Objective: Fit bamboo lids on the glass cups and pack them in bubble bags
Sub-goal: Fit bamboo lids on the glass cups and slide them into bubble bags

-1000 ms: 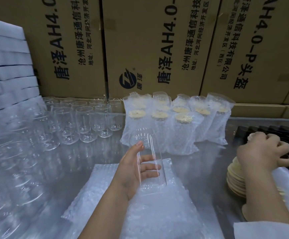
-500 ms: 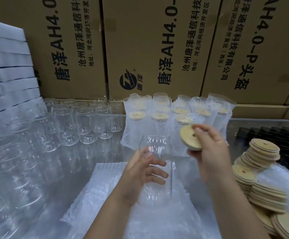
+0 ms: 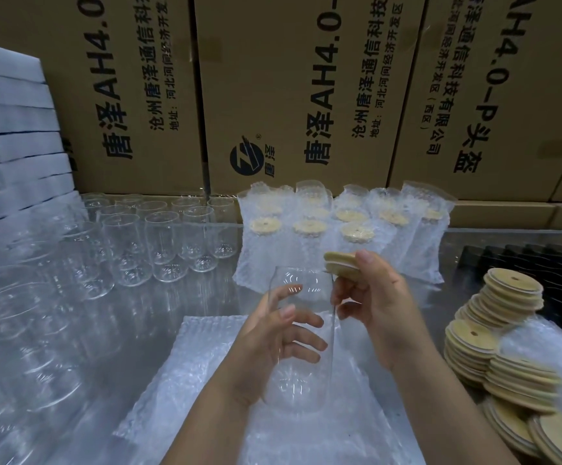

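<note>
My left hand (image 3: 272, 344) grips a clear glass cup (image 3: 301, 374) upright above a pile of flat bubble bags (image 3: 192, 374). My right hand (image 3: 377, 307) pinches a round bamboo lid (image 3: 341, 265) just at the cup's upper right rim, tilted, with its white seal ring showing. Whether the lid touches the rim is unclear. Several packed cups with lids stand in bubble bags (image 3: 346, 236) behind my hands.
Many bare glass cups (image 3: 158, 239) crowd the left and back left. Stacks of bamboo lids (image 3: 494, 337) lie at the right, beside a black tray (image 3: 541, 263). Cardboard boxes (image 3: 293, 95) wall off the back; white foam sheets (image 3: 11, 135) pile up at far left.
My right hand left the lid stacks with one lid and carried it left to the cup's rim. My left hand raised the cup upright and holds it steady.
</note>
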